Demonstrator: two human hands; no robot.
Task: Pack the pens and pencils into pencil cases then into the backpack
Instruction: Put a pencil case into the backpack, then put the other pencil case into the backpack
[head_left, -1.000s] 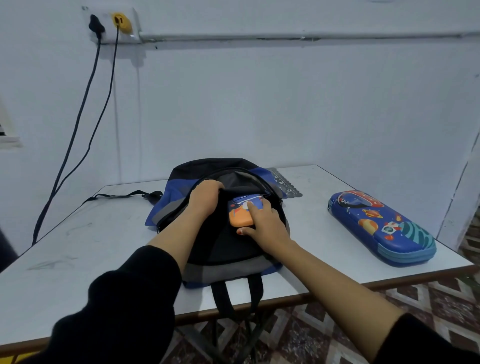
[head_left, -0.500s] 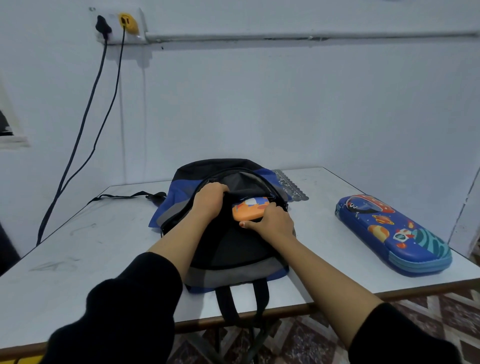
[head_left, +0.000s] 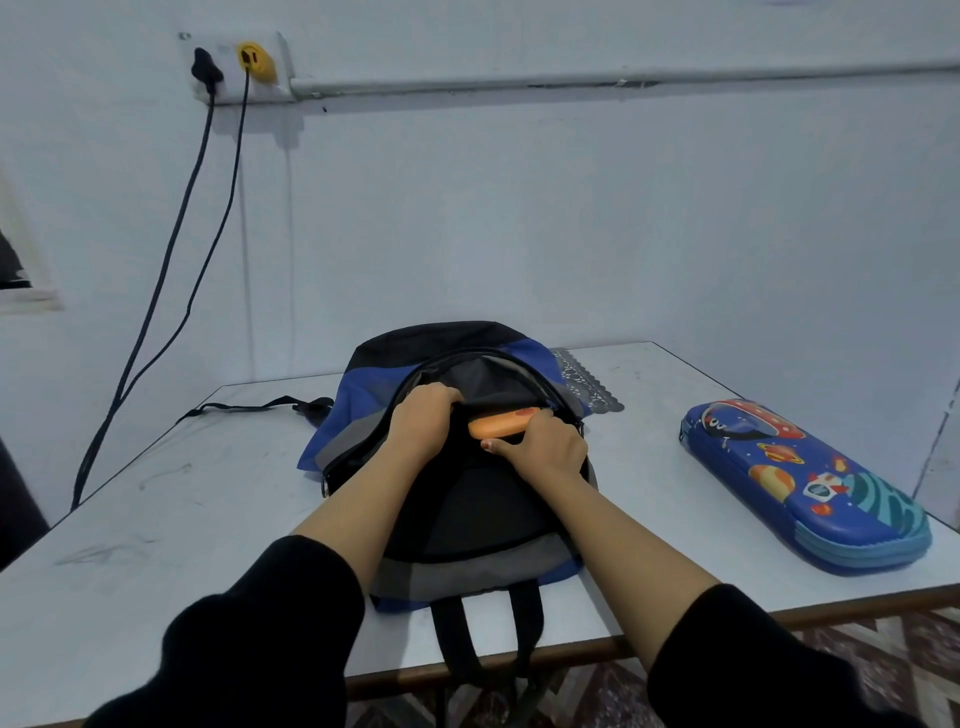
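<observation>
A black, blue and grey backpack (head_left: 467, 509) lies flat on the table with its main zip open. My left hand (head_left: 421, 421) grips the near edge of the opening and holds it apart. My right hand (head_left: 543, 449) grips an orange-ended pencil case (head_left: 501, 424) that is mostly sunk into the opening; only its orange end shows. A second pencil case (head_left: 800, 475), blue with rockets and planets, lies closed on the table to the right, well apart from both hands.
The white table (head_left: 182, 509) ends just in front of me, with the backpack's straps (head_left: 485, 634) hanging over its near edge. A scalloped grey ruler (head_left: 584, 382) pokes out behind the backpack. Two cables (head_left: 171, 249) hang from a wall socket at the left.
My right hand has pushed the orange pencil case deeper into the backpack, so less of it shows. My left hand keeps its grip on the opening's edge.
</observation>
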